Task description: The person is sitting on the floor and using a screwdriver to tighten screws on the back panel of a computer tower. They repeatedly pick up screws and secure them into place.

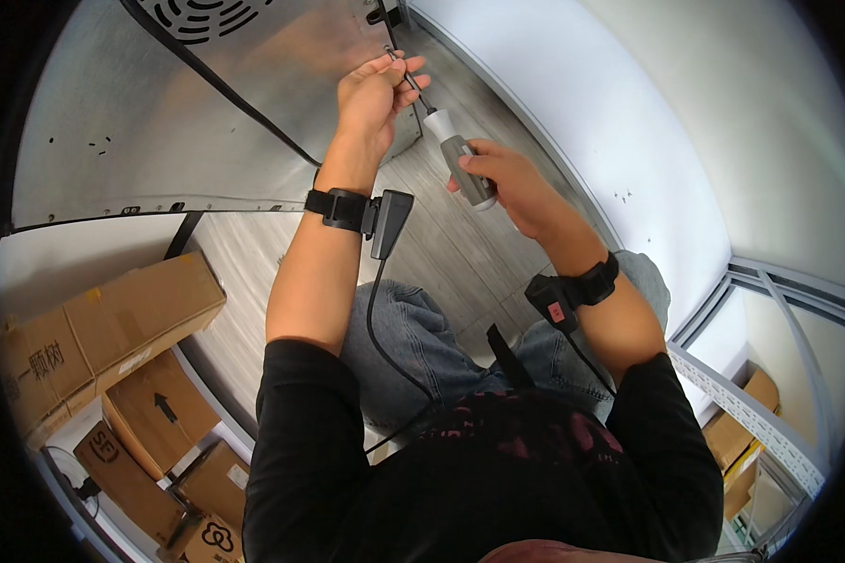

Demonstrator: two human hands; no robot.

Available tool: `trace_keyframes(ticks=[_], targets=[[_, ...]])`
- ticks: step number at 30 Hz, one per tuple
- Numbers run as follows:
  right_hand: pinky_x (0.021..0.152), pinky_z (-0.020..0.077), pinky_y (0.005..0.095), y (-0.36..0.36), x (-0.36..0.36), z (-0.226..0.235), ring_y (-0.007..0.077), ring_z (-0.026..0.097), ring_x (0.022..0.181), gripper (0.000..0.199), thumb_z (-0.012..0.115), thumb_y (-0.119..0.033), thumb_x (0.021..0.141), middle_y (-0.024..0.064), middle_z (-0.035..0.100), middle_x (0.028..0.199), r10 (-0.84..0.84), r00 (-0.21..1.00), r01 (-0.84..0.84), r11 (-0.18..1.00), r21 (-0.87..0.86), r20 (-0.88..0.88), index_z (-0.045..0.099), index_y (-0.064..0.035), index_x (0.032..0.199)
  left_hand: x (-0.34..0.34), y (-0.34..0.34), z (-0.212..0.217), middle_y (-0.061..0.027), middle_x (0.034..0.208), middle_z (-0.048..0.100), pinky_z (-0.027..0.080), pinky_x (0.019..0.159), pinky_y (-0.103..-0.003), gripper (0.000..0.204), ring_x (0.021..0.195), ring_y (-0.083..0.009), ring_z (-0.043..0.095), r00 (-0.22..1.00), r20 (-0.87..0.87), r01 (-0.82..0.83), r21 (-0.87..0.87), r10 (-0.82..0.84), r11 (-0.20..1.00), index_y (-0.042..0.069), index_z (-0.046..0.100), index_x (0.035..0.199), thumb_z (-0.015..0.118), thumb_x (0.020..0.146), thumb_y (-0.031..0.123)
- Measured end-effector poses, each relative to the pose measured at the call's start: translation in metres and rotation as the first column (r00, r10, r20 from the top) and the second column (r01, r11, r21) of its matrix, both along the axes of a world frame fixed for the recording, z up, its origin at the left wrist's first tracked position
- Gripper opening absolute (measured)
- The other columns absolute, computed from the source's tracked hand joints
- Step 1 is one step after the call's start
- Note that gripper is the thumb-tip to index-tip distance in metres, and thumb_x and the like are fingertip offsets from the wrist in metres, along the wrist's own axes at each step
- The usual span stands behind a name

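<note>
Screwdriver (460,155) in the upper middle of the frame, grey handle with a pale collar, slim metal shaft. Its long axis slants: butt end down and to the right, tip up and to the left, at the edge of a large metal cabinet (244,122) that fills the upper left. From where I stand, that slant is what counts: the tool meets the cabinet's edge at an angle in the picture, and whether the tip sits in a screw is too small to tell. Right hand (509,180) is wrapped around the handle, coming in from the right, thumb laid along the grip. Left hand (371,98) is the nearer of the two to the tip and to the cabinet; its thumb and fingers lie narrow about the shaft close to the tip, though I cannot tell whether they pinch it firmly or merely guide it. Black cable (221,84) crosses the cabinet's face, left of the left wrist. Strapped devices on both wrists, the left one (391,223) trailing a thin lead toward the lap. Beneath, grey plank floor (432,216); pale wall (554,103) at upper right; cardboard boxes (150,305) stacked at lower left.
</note>
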State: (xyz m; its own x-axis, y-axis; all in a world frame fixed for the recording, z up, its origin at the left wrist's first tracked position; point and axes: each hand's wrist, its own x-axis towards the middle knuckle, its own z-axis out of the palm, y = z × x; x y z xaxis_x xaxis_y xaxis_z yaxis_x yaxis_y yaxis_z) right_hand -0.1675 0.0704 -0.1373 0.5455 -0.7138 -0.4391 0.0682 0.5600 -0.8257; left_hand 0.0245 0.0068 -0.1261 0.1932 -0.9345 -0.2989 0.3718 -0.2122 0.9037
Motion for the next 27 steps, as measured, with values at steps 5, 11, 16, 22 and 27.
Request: trace_keyframes(ticks=[5, 11, 16, 22, 27], targets=[[0.065, 0.0421, 0.025, 0.004, 0.005, 0.004, 0.0101, 0.054, 0.075, 0.035, 0.065, -0.021, 0.083, 0.0042, 0.06, 0.086, -0.066, 0.996, 0.062, 0.995, -0.075, -0.059, 0.056, 0.0012, 0.108, 0.001, 0.003, 0.001, -0.0181, 0.107, 0.064, 0.053, 0.059, -0.022, 0.019, 0.083, -0.0218, 0.067, 1.0, -0.025, 0.003, -0.027, -0.003, 1.0, -0.006, 0.051, 0.109, 0.047, 0.092, 0.001], [0.06, 0.0424, 0.0249, 0.006, 0.005, 0.0, 0.0102, 0.054, 0.075, 0.037, 0.068, -0.016, 0.081, 0.0051, 0.058, 0.088, -0.074, 0.986, 0.053, 0.989, -0.137, -0.147, 0.053, 0.0021, 0.109, -0.001, 0.003, 0.001, -0.0183, 0.109, 0.063, 0.054, 0.059, -0.022, 0.02, 0.083, -0.0231, 0.068, 1.0, 0.003, 0.004, -0.03, -0.004, 1.0, -0.006, 0.051, 0.11, 0.047, 0.092, 0.001], [0.067, 0.0422, 0.0244, 0.007, 0.004, 0.009, 0.0085, 0.054, 0.079, 0.031, 0.065, -0.017, 0.083, 0.0019, 0.059, 0.087, -0.068, 0.98, 0.043, 0.989, -0.138, -0.186, 0.055, -0.002, 0.108, 0.0, 0.005, 0.003, -0.0182, 0.11, 0.063, 0.055, 0.06, -0.022, 0.021, 0.084, -0.0233, 0.068, 0.999, -0.036, 0.02, -0.05, -0.022, 0.999, -0.006, 0.051, 0.111, 0.047, 0.092, 0.001], [0.069, 0.0412, 0.0237, 0.005, 0.004, 0.005, 0.0083, 0.053, 0.081, 0.031, 0.066, -0.017, 0.083, 0.0014, 0.059, 0.088, -0.077, 0.987, 0.062, 0.992, -0.111, -0.139, 0.055, -0.0027, 0.109, 0.001, 0.004, 0.001, -0.0183, 0.11, 0.063, 0.056, 0.061, -0.022, 0.021, 0.085, -0.0234, 0.068, 0.998, -0.06, 0.018, -0.059, -0.022, 0.998, -0.006, 0.051, 0.11, 0.047, 0.092, 0.002], [0.062, 0.0424, 0.0259, 0.006, 0.007, 0.006, 0.0113, 0.053, 0.075, 0.04, 0.07, -0.016, 0.079, 0.0052, 0.057, 0.087, -0.161, 0.977, 0.135, 0.976, -0.173, -0.143, 0.052, 0.0022, 0.11, 0.001, 0.004, 0.002, -0.018, 0.11, 0.063, 0.057, 0.062, -0.023, 0.02, 0.086, -0.0245, 0.068, 0.997, -0.075, 0.008, -0.047, -0.011, 0.999, -0.006, 0.051, 0.109, 0.045, 0.093, 0.004]])
